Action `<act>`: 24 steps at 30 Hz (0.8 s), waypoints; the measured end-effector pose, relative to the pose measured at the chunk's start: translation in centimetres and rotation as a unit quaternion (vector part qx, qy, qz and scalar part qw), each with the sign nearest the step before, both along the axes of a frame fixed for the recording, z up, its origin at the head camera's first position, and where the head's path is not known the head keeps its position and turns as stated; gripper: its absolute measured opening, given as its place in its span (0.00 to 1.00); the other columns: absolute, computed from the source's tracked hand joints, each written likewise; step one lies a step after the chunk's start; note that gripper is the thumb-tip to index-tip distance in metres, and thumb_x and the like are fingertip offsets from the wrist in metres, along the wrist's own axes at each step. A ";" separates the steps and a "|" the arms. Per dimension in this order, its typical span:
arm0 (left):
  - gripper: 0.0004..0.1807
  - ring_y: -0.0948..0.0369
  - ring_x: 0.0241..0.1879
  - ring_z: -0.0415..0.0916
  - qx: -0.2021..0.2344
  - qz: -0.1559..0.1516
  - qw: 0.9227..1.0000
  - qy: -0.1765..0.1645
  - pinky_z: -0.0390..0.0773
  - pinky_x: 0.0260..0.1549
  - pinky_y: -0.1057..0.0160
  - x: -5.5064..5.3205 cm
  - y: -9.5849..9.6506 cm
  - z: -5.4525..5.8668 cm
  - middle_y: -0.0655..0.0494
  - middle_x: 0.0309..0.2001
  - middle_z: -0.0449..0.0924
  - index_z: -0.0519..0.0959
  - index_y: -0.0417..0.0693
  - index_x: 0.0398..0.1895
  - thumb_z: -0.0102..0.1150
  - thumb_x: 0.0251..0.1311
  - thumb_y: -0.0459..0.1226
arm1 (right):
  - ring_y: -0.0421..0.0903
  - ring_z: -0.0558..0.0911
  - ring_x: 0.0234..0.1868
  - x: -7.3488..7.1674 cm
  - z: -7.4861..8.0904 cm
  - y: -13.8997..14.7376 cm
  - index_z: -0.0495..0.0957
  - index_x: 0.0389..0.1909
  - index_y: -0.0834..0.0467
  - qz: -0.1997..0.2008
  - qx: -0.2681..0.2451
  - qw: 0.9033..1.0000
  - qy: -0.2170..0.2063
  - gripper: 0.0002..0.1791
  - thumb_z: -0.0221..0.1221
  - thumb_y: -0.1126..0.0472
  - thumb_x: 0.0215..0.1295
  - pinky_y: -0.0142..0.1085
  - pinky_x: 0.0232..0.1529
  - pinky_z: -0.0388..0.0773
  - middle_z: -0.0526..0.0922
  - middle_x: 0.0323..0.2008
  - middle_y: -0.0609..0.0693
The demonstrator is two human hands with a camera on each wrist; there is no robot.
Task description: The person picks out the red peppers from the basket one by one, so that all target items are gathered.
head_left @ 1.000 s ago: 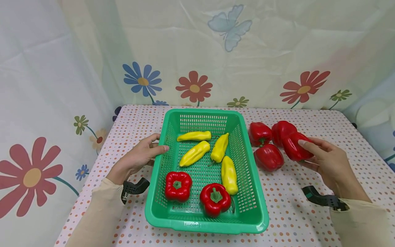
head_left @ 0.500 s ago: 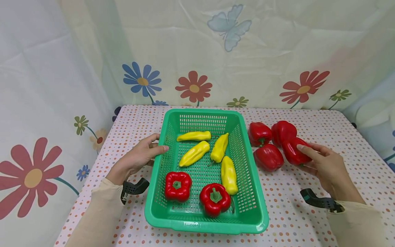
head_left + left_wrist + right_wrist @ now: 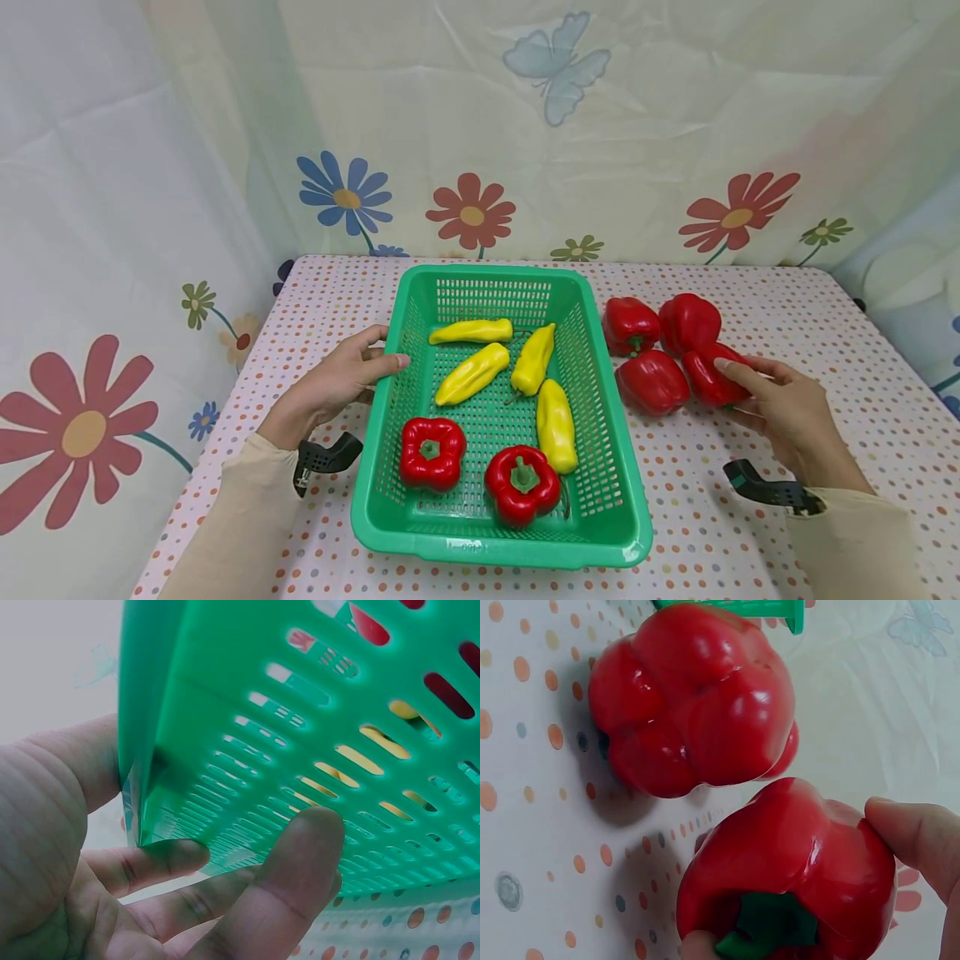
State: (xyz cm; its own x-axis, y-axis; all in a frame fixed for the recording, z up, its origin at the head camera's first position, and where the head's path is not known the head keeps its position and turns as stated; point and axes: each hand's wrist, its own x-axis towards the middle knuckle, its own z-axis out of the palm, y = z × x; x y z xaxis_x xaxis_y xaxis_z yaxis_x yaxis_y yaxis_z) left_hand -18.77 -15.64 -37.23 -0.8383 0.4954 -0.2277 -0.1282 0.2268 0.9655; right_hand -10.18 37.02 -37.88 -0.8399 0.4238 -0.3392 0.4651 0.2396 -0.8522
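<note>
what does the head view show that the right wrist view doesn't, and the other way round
Only the head view: the left hand, plus four yellow peppers and two red peppers inside the green basket.

Only the right wrist view: a clear close-up of the green stem on the held pepper.

Both: the right hand, held pepper, dotted tablecloth, backdrop butterfly and at least part of the basket.

"How does the red bell pepper (image 3: 703,381) look?"
"Glossy, plump and lobed, with a thick green stem."
"And its pose?"
"Tilted, stem end toward the near side, right of the green plastic basket (image 3: 525,552) and apart from it."
"What's the basket like?"
"Rectangular, slotted walls, smooth rim; it sits upright, longer sides running front to back."
</note>
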 end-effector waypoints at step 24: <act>0.28 0.45 0.40 0.89 0.007 -0.002 1.000 -0.001 0.90 0.38 0.43 0.0 0.1 0.1 0.29 0.55 0.81 0.62 0.37 0.74 0.55 0.77 0.37 | 0.73 0.65 0.71 -0.5 -0.3 -0.7 0.47 0.82 0.65 -0.022 0.017 1.000 -0.015 0.52 0.59 0.39 0.73 0.34 0.29 0.89 0.52 0.79 0.72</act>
State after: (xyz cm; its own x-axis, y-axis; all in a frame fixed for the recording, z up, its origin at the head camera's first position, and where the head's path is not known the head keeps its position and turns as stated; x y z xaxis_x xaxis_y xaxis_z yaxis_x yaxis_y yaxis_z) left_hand -18.75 -15.58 -37.17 -0.8362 0.5010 -0.2232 -0.1300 0.2143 0.9681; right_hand -10.65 36.31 -38.22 -0.8105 0.4712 -0.3480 0.5003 0.2479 -0.8296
